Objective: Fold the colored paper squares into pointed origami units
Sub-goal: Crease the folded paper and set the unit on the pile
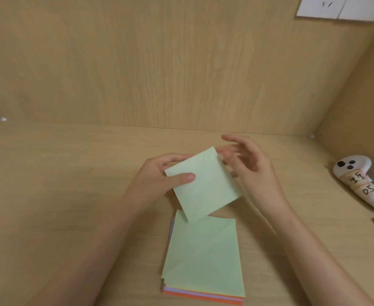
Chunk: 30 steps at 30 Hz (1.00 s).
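Only the head view here. The left hand [166, 173] pinches a green sheet [206, 186] by its left corner, thumb on top and fingers behind, so it's lifted off the worktop [71, 173], probably to get it square before the first fold. The right hand [247, 164] is loose with fingers spread right by the sheet's far corner; it's blurry, so I can't tell if it touches. The paper stack [201, 257] sits near the front edge, within easy reach. A white controller [362, 184] lies by the right edge.

Warm, even light, soft shadows, slightly blurred, edges bowed by wide-angle lens.
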Tool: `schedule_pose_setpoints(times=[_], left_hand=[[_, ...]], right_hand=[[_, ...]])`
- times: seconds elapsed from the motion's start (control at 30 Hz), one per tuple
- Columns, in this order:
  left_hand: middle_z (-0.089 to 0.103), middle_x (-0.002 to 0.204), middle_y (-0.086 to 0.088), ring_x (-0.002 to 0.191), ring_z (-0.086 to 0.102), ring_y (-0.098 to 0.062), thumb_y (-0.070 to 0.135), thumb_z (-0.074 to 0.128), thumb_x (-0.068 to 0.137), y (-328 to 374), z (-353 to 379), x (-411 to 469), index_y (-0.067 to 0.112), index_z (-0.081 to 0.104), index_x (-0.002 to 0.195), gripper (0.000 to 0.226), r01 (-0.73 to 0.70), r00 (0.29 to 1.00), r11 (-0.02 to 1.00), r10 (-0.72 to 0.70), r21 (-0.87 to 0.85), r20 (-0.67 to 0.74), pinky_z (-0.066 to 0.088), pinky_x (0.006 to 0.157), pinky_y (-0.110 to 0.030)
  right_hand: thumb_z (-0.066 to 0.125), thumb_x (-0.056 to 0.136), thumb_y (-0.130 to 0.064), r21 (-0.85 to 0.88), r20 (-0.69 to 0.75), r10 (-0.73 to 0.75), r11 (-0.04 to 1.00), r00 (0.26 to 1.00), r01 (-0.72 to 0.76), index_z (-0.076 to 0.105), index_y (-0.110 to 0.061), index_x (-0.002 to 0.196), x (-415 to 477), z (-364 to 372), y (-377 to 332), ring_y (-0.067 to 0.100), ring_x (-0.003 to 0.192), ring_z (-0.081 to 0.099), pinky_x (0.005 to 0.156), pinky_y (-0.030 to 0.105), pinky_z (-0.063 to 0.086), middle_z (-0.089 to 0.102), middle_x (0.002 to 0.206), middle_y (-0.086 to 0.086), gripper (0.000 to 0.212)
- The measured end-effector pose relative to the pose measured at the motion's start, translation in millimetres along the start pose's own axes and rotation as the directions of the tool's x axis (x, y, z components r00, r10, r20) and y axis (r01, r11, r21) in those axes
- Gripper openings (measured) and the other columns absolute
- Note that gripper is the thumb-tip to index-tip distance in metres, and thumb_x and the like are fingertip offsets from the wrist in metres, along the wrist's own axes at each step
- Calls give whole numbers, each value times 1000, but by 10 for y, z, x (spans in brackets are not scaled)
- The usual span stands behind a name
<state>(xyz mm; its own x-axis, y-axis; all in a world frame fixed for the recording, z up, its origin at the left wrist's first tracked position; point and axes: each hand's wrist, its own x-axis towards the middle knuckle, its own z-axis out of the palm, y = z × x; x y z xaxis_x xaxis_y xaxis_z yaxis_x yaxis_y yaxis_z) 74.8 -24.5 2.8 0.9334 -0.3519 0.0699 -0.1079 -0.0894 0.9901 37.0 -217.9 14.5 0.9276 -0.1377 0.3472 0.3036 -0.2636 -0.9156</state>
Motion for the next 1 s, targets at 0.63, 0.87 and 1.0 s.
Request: schedule_pose_setpoints(times=[0.63,0.87,1.0], left_hand=[[73,106,-7,92,72,-23,29,52,92,101,49,-33,10,62,113,30,112,994,944,-102,-312,46,57,59,-24],[74,101,-3,88,72,-20,41,74,57,176,116,-80,13,61,113,63,89,996,956,-94,-279,-4,59,64,-26],[76,85,-2,74,73,-15,14,81,68,149,158,-69,14,62,103,40,69,985,981,-95,-180,-141,55,58,-19]], right_hand=[[75,77,-11,124,45,121,984,992,-126,75,-4,81,3,36,28,14,85,66,76,24,48,73,98,4,9],[74,79,-11,188,45,231,954,972,-235,71,1,90,0,68,40,18,61,59,66,26,48,70,85,23,17],[73,78,-6,235,54,277,930,959,-282,70,0,91,3,86,46,18,61,62,67,26,50,72,84,11,16]])
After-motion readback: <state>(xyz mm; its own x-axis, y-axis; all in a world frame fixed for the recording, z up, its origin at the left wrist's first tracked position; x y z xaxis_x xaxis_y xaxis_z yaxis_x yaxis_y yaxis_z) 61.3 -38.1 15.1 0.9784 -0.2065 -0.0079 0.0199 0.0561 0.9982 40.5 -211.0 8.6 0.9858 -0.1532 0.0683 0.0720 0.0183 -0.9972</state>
